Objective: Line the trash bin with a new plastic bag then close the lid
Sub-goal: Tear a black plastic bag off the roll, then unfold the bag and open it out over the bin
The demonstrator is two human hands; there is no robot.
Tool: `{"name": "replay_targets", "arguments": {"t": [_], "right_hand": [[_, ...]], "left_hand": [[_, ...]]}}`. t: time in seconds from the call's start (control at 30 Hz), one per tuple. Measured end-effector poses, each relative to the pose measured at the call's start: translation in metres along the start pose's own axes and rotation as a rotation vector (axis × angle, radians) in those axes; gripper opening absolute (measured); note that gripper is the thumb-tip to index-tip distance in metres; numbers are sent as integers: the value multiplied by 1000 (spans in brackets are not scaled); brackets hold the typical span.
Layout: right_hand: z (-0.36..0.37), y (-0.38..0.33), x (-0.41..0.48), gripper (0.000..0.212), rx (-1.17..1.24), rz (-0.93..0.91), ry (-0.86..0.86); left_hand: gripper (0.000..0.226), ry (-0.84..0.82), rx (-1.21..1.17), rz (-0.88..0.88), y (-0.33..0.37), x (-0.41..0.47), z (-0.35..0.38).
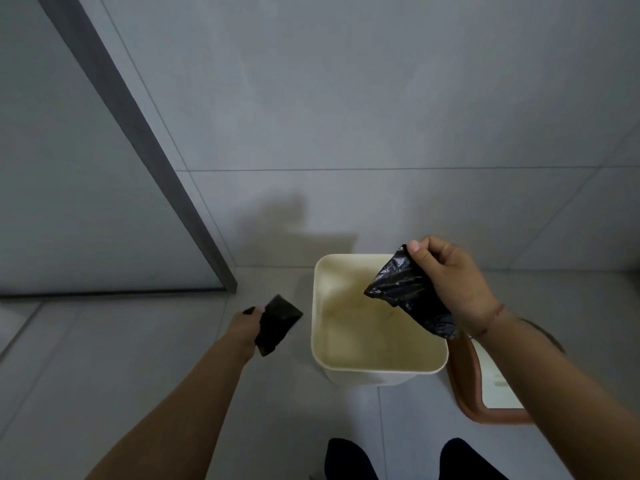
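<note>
The grey tiled wall (346, 98) fills the top of the view, with a dark strip (138, 140) slanting down at 10 o'clock. The pale floor (104, 358) lies below it.

The cream bin (377, 367) stands open on the floor at the middle, a bit toward 5 o'clock. It has nothing in it. The brown lid (467, 382) leans beside it at 4 o'clock.

The right hand (453, 289) is over the bin, at 3 o'clock from its middle. Its thumb and fingers pinch a folded black bag (408, 296) that hangs down, still bunched up. The left hand (246, 327) is at 9 o'clock from the bin, closed on a small flat black pack (278, 323), maybe spare bags.

What could go wrong? The bag is thin and slippery, so it may stick shut and be hard to open with the other hand full. It could slip into the bin, or sit crooked on the rim.

Two dark feet (349, 459) show at 6 o'clock.
</note>
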State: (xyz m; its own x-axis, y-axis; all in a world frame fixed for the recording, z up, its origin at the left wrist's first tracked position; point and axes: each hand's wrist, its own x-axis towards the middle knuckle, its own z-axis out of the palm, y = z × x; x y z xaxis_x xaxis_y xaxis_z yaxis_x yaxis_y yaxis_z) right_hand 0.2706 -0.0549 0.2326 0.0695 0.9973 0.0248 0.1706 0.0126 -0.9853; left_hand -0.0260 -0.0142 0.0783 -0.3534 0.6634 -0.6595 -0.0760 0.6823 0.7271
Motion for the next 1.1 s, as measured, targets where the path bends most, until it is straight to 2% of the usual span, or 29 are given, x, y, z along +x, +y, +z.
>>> {"name": "replay_targets", "arguments": {"t": [0.07,0.27,0.53,0.83,1.1], "right_hand": [[14,10,7,26,-27,-6,-66],[40,39,27,26,-65,10,-130],[50,59,36,27,-91,30,-153],[54,47,30,27,-104,16,-163],[52,44,26,26,-96,6,-169]], "left_hand": [[35,-9,120,74,-10,11,6],[36,35,328,256,-41,45,17],[39,-18,540,280,-68,68,23],[42,-82,559,290,-64,68,19],[41,-69,629,311,-62,70,26]]}}
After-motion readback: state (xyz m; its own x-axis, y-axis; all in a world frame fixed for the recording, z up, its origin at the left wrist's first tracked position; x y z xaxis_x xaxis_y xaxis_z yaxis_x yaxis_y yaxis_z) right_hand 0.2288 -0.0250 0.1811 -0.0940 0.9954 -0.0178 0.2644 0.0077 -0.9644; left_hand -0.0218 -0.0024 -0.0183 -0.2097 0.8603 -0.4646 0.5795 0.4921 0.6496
